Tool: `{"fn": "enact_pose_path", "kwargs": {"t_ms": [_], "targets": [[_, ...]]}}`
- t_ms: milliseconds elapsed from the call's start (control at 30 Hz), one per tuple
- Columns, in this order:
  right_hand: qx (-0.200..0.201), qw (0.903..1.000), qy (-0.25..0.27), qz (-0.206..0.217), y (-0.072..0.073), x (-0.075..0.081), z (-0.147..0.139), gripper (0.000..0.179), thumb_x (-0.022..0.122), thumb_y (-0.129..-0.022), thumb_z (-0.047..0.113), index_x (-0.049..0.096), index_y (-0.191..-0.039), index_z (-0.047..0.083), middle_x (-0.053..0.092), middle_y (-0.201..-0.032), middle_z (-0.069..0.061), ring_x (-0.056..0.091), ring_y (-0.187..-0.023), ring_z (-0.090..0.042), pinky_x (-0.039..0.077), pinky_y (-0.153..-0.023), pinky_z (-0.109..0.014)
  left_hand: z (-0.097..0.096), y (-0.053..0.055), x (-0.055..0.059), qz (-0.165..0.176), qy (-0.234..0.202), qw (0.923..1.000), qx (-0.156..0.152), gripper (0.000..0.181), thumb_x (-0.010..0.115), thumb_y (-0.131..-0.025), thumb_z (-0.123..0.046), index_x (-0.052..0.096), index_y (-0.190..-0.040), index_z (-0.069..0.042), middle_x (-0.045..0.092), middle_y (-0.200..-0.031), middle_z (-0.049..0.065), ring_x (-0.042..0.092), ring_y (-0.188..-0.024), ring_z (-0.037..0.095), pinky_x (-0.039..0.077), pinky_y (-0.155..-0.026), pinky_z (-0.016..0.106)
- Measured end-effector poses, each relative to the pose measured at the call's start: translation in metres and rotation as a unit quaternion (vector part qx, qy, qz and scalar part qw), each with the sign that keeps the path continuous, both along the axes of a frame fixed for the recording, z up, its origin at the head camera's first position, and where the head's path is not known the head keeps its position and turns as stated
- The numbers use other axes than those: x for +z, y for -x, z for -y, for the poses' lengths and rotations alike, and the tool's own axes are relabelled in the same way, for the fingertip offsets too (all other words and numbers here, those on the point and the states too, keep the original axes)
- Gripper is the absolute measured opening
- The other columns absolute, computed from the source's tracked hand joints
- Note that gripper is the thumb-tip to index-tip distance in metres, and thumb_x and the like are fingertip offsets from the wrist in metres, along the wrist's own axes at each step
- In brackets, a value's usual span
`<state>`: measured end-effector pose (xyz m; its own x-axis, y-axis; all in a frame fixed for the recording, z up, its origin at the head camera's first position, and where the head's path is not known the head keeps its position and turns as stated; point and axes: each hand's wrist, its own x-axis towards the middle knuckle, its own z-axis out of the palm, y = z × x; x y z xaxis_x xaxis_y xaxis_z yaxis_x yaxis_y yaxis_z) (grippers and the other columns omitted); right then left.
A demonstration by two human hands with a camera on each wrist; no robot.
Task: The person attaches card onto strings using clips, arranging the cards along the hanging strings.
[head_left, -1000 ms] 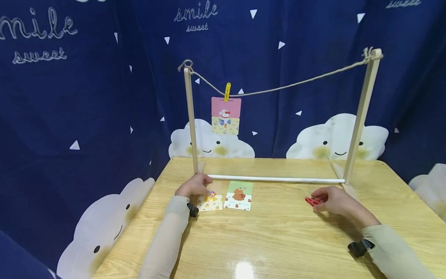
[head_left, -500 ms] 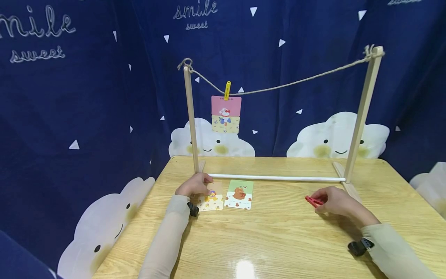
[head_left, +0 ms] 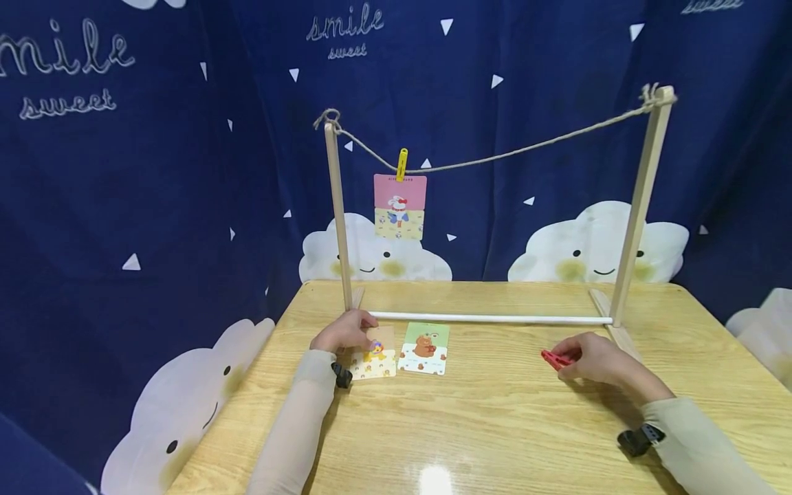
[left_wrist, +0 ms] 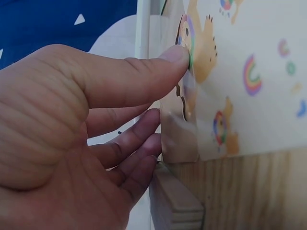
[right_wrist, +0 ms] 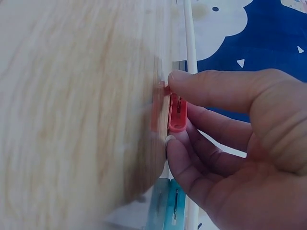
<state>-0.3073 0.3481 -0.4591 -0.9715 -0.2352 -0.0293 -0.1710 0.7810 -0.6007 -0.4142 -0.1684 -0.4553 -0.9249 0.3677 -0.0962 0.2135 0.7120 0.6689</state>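
Note:
My left hand (head_left: 343,331) is at the left edge of a card with a yellow animal (head_left: 379,354) on the table. In the left wrist view the thumb lies on the card's (left_wrist: 254,115) printed face and the fingers sit at its edge, the fingertips partly hidden. A second card, green and white with a brown bear (head_left: 424,349), lies just to its right. My right hand (head_left: 597,357) pinches a red clothespin (head_left: 557,359) low over the table. In the right wrist view a teal clothespin (right_wrist: 175,206) is near the curled fingers.
A wooden frame with a left post (head_left: 337,220), a right post (head_left: 642,206) and a white bottom bar (head_left: 489,318) stands behind the hands. A rope (head_left: 526,148) sags between the posts. A yellow clothespin (head_left: 402,165) holds a pink and yellow card (head_left: 399,206) on it.
The red clothespin has turned slightly in the right hand. Both hands stay almost in place. The whole head view shifts a little.

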Motion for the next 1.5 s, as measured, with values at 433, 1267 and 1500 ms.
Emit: {"fn": "enact_pose_path", "kwargs": {"t_ms": [433, 1267, 1500], "targets": [[0.007, 0.9987, 0.050, 0.003, -0.0006, 0.0008, 0.0000, 0.039, 0.088, -0.082, 0.017, 0.075, -0.114, 0.000, 0.073, -0.096, -0.005, 0.061, -0.084, -0.015, 0.050, -0.067, -0.025, -0.0003, 0.0021, 0.0008, -0.008, -0.015, 0.9998, -0.013, 0.050, 0.086, -0.081, -0.003, 0.066, -0.126, -0.004, 0.064, -0.128, 0.013, 0.057, -0.121, 0.031, 0.048, -0.104, 0.049], [0.013, 0.9954, 0.093, 0.020, -0.0066, 0.0082, 0.0049, 0.040, 0.080, -0.091, 0.016, 0.070, -0.124, -0.004, 0.069, -0.100, -0.008, 0.060, -0.086, -0.017, 0.049, -0.066, -0.025, 0.0015, 0.0035, 0.0017, -0.041, -0.028, 0.9988, 0.004, 0.039, 0.085, -0.080, 0.002, 0.071, -0.115, -0.006, 0.066, -0.115, 0.009, 0.057, -0.102, 0.026, 0.049, -0.097, 0.046], [0.018, 0.9933, 0.111, 0.026, -0.0051, 0.0074, 0.0043, 0.041, 0.081, -0.090, 0.016, 0.069, -0.123, -0.004, 0.069, -0.098, -0.008, 0.060, -0.084, -0.013, 0.051, -0.067, -0.025, -0.0007, -0.0002, 0.0067, -0.036, -0.037, 0.9986, 0.014, 0.037, 0.084, -0.082, 0.002, 0.071, -0.115, -0.006, 0.064, -0.114, 0.010, 0.055, -0.101, 0.026, 0.048, -0.097, 0.046]]}}
